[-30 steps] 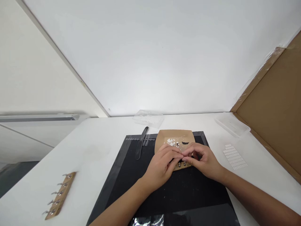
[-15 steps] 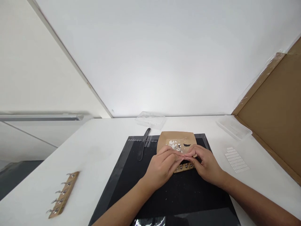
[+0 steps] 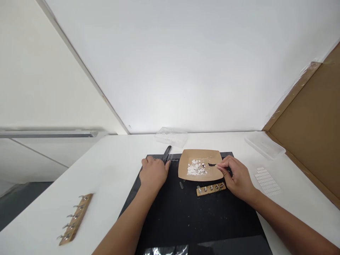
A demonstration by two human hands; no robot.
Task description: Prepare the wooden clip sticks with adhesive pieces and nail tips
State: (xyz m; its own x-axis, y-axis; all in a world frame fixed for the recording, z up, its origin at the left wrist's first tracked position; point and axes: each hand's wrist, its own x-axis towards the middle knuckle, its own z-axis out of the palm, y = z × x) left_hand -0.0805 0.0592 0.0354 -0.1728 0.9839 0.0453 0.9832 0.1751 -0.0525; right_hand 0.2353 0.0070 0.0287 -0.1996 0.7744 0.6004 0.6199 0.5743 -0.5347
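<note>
My left hand [image 3: 154, 174] lies over the lower part of a black curved nail file [image 3: 166, 153], thumb on its right side and fingers on its left; the hand looks closed round it. Over the right rim of a brown paper tray [image 3: 185, 159], my right hand [image 3: 237, 177] is pinched, thumb against index finger. A tiny pale bit seems to show at its fingertips, too small to name. Close to them, a thin black curved strip [image 3: 211, 164] lies in the tray beside a heap of small white pieces [image 3: 196, 167]. Below stands a wooden strip with metal clips [image 3: 211, 189].
A black mat [image 3: 191, 216] lies under the tray, with a small clear nail tip [image 3: 181, 185] on it. Another clip strip [image 3: 75, 219] rests at left. Clear plastic boxes [image 3: 171, 136] stand at the back; a sheet of white tabs [image 3: 267, 181] lies at right, near a cardboard wall [image 3: 308, 134].
My hands have come apart from their meeting point above the clip strip. The left went left onto the nail file; the right moved slightly right and up, to the tray's rim.
</note>
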